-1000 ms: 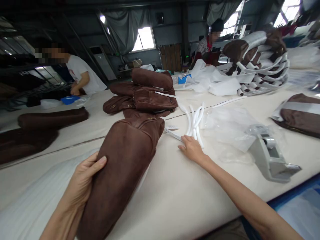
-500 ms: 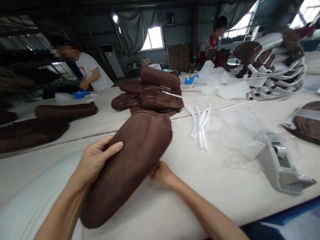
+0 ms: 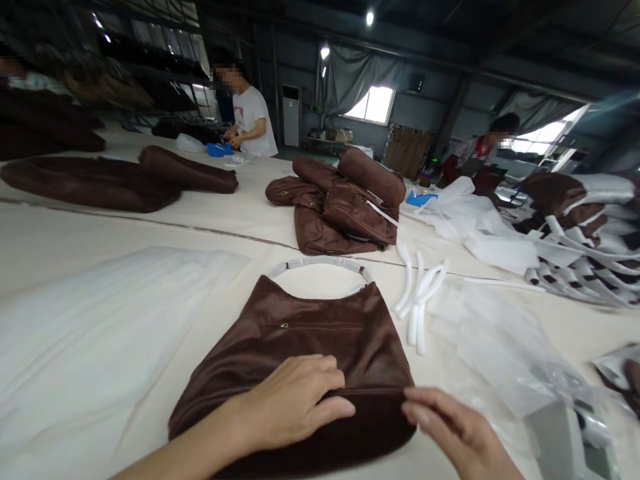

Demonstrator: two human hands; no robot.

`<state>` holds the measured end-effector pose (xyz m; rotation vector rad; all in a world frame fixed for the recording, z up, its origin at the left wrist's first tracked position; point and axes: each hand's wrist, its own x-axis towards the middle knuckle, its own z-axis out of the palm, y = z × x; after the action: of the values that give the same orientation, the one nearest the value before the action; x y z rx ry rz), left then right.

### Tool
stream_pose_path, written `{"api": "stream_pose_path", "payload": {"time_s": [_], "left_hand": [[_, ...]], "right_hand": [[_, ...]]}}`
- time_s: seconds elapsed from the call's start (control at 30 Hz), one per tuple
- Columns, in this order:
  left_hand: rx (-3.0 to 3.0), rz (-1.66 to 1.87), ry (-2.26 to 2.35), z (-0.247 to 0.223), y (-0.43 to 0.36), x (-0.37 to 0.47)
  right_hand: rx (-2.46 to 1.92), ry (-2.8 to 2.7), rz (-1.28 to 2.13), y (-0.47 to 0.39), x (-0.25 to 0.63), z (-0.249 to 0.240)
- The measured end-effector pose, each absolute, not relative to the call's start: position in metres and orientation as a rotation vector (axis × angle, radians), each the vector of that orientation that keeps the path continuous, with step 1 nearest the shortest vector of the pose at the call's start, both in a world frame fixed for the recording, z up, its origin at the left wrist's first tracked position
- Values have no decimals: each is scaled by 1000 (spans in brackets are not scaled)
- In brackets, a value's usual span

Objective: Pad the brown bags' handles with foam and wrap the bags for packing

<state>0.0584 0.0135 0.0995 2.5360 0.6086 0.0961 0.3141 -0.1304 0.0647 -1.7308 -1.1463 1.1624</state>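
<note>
A dark brown handbag lies on the pale table in front of me, its base towards me. A zip with a small metal pull crosses its face. The handle, wrapped in a clear-white cover, arches away from me. My left hand rests on the lower part of the bag, fingers stretched out and thumb apart. At the bag's lower right corner, my right hand has its thumb and fingertips pinched on the seamed edge.
More brown bags are piled behind, with others at left. White foam strips, thin plastic sheeting and a grey tape dispenser lie at right. A translucent sheet covers the left. Two co-workers, one in a white shirt, stand beyond.
The bag was held up and tilted with its base facing me; now it lies down on the table with its handle away. My left hand has moved from its side onto its face.
</note>
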Motion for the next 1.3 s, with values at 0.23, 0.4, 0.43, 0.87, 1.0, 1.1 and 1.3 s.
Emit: {"api": "stream_pose_path", "payload": {"time_s": [0.23, 0.4, 0.43, 0.87, 1.0, 1.1, 1.3], "left_hand": [[2387, 77, 741, 108, 100, 90], [2348, 202, 888, 79, 162, 113], [2338, 236, 910, 73, 172, 118], [2296, 330, 422, 54, 231, 180], [2376, 350, 454, 74, 236, 161], [2436, 448, 648, 92, 225, 142], [2148, 274, 546, 100, 200, 121]], "right_hand": [[-1901, -1313, 551, 49, 351, 39], [-1934, -1386, 536, 103, 347, 15], [-1917, -1397, 521, 104, 346, 12], [-1583, -1450, 156, 63, 332, 21], [-1605, -1425, 166, 61, 333, 20], [-1631, -1397, 165, 62, 332, 16], [-1632, -1355, 193, 63, 329, 15]]}}
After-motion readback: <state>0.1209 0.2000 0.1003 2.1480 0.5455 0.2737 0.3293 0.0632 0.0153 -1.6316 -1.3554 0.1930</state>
